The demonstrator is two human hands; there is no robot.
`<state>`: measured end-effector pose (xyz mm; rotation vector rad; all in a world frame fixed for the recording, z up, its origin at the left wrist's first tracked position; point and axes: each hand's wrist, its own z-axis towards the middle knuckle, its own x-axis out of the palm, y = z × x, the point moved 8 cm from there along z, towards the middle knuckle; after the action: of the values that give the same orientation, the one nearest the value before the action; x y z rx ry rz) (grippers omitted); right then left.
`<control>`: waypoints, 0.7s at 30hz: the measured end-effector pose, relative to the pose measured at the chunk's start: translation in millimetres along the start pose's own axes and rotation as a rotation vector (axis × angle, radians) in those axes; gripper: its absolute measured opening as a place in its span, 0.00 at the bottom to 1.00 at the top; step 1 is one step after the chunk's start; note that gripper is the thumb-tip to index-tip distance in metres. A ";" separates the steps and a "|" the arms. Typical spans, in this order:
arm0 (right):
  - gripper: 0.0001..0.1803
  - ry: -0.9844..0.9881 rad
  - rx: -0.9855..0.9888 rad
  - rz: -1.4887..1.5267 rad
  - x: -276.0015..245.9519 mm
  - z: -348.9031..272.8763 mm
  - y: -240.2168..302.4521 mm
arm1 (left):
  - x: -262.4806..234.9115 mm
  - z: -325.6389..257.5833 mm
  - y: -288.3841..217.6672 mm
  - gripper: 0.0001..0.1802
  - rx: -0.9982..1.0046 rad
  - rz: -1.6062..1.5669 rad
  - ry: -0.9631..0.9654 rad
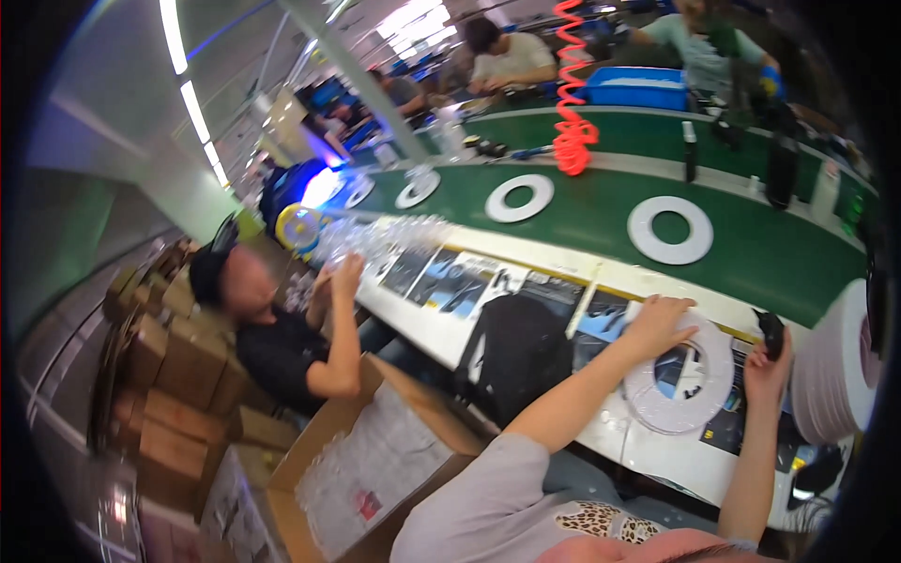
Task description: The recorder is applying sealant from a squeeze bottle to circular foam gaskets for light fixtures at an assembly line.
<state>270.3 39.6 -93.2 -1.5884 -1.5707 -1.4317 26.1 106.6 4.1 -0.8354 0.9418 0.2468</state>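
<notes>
A flat white ring (648, 408) with a wide round hole lies on the worktable in front of me. My left hand (660, 326) grips its far-left rim, the fingers over the outer edge and the thumb near the hole. To the right of the ring, my right hand (767, 372) is raised and closed around a small black object (770, 332) whose kind I cannot make out. A tall stack of white rings (831, 366) stands beside my right hand.
Beyond the table runs a green conveyor belt (591, 211) bearing a white ring (670, 231) and others. A red coiled hose (572, 141) hangs above it. At left, a person (291, 347) handles clear plastic pieces (385, 239). An open carton (375, 469) stands between us.
</notes>
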 end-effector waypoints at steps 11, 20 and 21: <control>0.13 0.137 0.025 0.006 -13.9 13.7 6.9 | -7.3 -9.5 -3.2 0.33 0.054 -0.006 -0.048; 0.13 0.082 -0.033 -0.003 -10.9 9.2 9.9 | -2.0 -8.9 -2.5 0.41 0.129 -0.001 -0.037; 0.13 0.105 -0.017 -0.003 -15.7 14.6 13.8 | -1.1 -7.8 -3.4 0.41 0.130 -0.002 -0.035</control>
<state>291.1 42.9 -107.6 -1.4953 -1.5049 -1.5092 22.5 98.8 4.3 -0.7108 0.9143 0.1962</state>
